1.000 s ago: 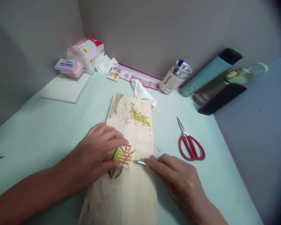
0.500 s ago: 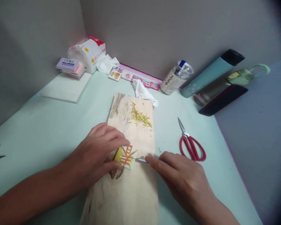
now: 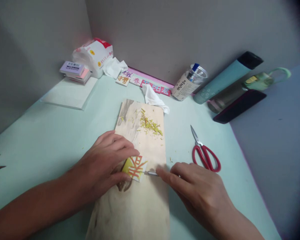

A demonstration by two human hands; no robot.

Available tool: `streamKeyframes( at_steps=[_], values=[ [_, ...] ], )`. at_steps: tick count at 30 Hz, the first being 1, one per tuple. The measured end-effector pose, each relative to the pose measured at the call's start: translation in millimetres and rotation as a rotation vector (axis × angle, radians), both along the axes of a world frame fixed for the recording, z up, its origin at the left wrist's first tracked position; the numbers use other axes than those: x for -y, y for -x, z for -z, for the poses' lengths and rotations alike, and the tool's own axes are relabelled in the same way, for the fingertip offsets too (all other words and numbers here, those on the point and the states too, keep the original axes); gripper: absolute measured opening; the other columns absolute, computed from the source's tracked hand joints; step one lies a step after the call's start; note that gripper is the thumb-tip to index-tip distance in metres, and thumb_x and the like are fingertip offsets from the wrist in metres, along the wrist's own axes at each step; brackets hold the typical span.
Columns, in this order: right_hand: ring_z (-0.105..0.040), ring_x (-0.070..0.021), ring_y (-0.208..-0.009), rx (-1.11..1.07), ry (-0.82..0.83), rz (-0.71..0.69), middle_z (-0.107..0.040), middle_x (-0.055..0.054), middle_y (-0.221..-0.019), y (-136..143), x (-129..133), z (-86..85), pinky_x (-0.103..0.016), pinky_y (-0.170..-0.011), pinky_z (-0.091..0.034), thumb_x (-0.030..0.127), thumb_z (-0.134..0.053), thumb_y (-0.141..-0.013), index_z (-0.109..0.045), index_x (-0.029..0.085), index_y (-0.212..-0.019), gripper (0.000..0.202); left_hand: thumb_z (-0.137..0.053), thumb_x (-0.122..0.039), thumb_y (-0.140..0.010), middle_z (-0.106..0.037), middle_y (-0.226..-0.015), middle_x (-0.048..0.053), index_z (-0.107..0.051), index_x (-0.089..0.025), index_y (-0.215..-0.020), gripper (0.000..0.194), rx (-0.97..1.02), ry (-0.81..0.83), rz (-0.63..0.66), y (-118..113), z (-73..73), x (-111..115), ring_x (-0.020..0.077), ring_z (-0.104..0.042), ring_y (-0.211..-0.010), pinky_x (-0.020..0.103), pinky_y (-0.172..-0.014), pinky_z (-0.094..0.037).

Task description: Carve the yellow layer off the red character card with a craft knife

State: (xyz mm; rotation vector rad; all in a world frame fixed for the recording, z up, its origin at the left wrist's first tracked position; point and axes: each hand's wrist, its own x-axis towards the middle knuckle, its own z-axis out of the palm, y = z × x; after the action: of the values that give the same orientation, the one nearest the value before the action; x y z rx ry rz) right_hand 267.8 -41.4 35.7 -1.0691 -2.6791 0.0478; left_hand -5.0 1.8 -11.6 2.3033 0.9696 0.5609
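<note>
Just below the middle of the frame, the tile (image 3: 135,168) lies within the grip of the left hand (image 3: 110,163), its upper edge under the fingers and its lower left corner by the thumb. It is yellow and white with an orange character, and it rests flat on the board (image 3: 140,206). On its right side, the thin tip of the tool (image 3: 153,173) reaches the tile's face; the grip of the right hand (image 3: 197,186) is closed around the tool's silver shaft.

The left hand is palm down, knuckles raised, fingers and thumb curved toward the right, with its forearm coming from the lower left corner. The right hand enters from the lower right, index finger stretched along the tool and the other fingers bent beneath.

The board runs from the bottom edge up to the centre on a pale green tabletop (image 3: 52,143), with yellow-green shavings (image 3: 151,126) scattered near its top. Red-handled scissors (image 3: 207,158) lie to the right, points toward the top of the frame. At upper left are a tissue pack (image 3: 97,55), small packets (image 3: 73,68) and a flat white slab (image 3: 70,95). Along the upper middle sit lettered tiles (image 3: 136,80) and a crumpled tissue (image 3: 153,98), which touches the board's top right corner. Toward the upper right stand a jar (image 3: 183,87) of pens, a blue flask (image 3: 222,80), a green-topped bottle (image 3: 220,100) and a dark slab (image 3: 240,106). Grey walls (image 3: 165,33) rise behind.
</note>
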Motion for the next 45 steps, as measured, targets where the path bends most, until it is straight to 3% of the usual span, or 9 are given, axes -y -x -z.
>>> streamKeyframes(
  at_steps=[15,26,32,45],
  values=[
    [-0.044,-0.0130,-0.057,-0.005,0.077,0.024,-0.054,0.001,-0.069,0,2,0.8,-0.029,-0.054,-0.028,0.010,-0.044,-0.103,-0.065,0.016,-0.114,0.025,-0.076,-0.022,-0.087,-0.063,-0.120,-0.002,-0.060,-0.031,-0.123,0.040,-0.013,-0.018,0.024,1,-1.0,1,0.0237,-0.053,-0.114,0.043,-0.114,-0.018],
    [-0.046,-0.0138,-0.056,0.022,0.073,0.016,-0.056,0.001,-0.068,5,-1,-4.6,-0.029,-0.053,-0.029,0.011,-0.041,-0.104,-0.067,0.017,-0.109,0.027,-0.075,-0.024,-0.087,-0.064,-0.121,0.001,-0.062,-0.030,-0.123,0.039,-0.004,-0.016,0.021,0,-3.5,2,0.0263,-0.050,-0.114,0.045,-0.110,-0.027],
    [-0.046,-0.0156,-0.059,0.049,0.089,0.060,-0.056,0.000,-0.070,13,-3,-3.1,-0.030,-0.057,-0.031,0.012,-0.036,-0.106,-0.066,0.017,-0.096,0.032,-0.076,-0.023,-0.086,-0.064,-0.119,0.000,-0.062,-0.029,-0.122,0.039,0.010,-0.013,0.015,-1,-3.0,2,0.0254,-0.051,-0.113,0.043,-0.109,-0.027],
    [-0.040,-0.0155,-0.059,0.070,0.185,-0.004,-0.054,0.001,-0.072,15,-13,-1.4,-0.031,-0.059,-0.026,0.017,-0.038,-0.106,-0.057,0.019,-0.081,0.031,-0.078,-0.021,-0.084,-0.064,-0.119,0.000,-0.062,-0.030,-0.121,0.041,-0.002,-0.007,0.009,-1,-2.9,1,0.0254,-0.051,-0.113,0.043,-0.108,-0.027]
  ],
)
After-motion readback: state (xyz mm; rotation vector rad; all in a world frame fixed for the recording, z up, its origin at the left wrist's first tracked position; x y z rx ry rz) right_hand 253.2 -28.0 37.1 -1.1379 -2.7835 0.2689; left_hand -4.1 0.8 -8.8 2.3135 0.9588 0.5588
